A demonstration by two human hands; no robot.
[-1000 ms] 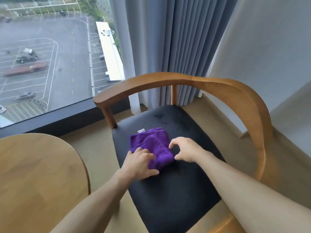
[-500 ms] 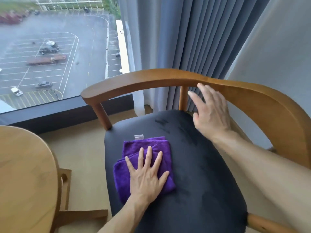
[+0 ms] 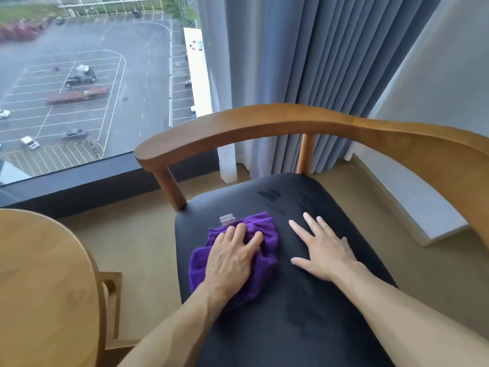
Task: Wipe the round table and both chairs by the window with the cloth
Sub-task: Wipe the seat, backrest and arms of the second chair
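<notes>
A round wooden table (image 3: 39, 274) sits at left. Beside it, on the chair (image 3: 291, 313) seat's left part, lies a purple cloth (image 3: 267, 250). The left hand (image 3: 230, 258) presses on it, fingers slightly curled. Just right, the right hand (image 3: 325, 250) lies flat, fingers spread, on bare seat.

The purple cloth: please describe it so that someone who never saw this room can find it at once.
Find the wooden armchair by the window; its seat is black. On the seat's left part lies the cloth, under the left hand. It is the only purple thing, with a small pale tag at its far edge.
</notes>
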